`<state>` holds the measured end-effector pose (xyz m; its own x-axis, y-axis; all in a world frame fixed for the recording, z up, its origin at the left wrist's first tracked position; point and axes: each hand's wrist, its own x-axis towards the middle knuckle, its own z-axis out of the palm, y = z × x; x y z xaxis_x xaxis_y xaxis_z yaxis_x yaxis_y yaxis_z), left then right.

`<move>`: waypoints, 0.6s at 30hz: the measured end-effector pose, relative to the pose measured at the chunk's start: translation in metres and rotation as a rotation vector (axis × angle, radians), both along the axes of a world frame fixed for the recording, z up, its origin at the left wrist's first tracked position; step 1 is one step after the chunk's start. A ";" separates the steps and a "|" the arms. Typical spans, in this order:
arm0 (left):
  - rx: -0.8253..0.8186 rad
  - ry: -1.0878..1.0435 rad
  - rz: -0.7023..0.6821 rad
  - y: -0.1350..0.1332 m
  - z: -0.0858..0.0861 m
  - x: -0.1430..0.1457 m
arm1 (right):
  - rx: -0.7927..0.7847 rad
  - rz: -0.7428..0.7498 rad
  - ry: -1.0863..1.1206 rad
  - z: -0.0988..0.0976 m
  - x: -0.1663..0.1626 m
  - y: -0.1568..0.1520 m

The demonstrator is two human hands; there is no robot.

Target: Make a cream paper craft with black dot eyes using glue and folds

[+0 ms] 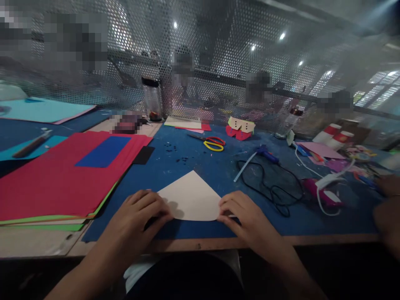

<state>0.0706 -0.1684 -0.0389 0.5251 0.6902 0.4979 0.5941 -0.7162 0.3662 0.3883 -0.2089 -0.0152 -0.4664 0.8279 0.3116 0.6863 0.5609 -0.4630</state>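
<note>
A cream sheet of paper (193, 196) lies before me on the blue table covering, one corner pointing away and its near edge curving up as if bent over. My left hand (145, 214) pinches its left corner between thumb and fingers. At the right corner, my right hand (239, 210) grips the paper in the same way. Beyond the paper lie scissors (214, 143) with one red and one yellow handle. To the right rests a blue glue gun (267, 154) with a glue stick (245, 166) poking out of its back and a looped black cord.
Red paper sheets (62, 179) are stacked at left, with a blue piece (104, 152) on top and a black piece (143, 155) beside. A cutter knife (33, 143) lies far left. A jar (152, 100) stands by the perforated screen (212, 62). Another person's hand (389, 208) shows at right.
</note>
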 end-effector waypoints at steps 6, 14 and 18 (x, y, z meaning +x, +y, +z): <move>0.083 -0.030 -0.020 0.002 -0.006 -0.001 | -0.008 0.017 0.086 -0.003 0.003 0.001; 0.218 0.031 -0.032 0.002 -0.003 -0.003 | -0.017 0.022 0.097 -0.003 0.000 0.001; 0.236 0.073 -0.067 0.004 -0.008 -0.011 | -0.004 0.018 0.092 -0.005 0.000 -0.001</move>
<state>0.0594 -0.1643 -0.0471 0.6061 0.5221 0.6001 0.5614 -0.8152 0.1422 0.3882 -0.2099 -0.0206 -0.4509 0.8211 0.3500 0.6309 0.5706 -0.5258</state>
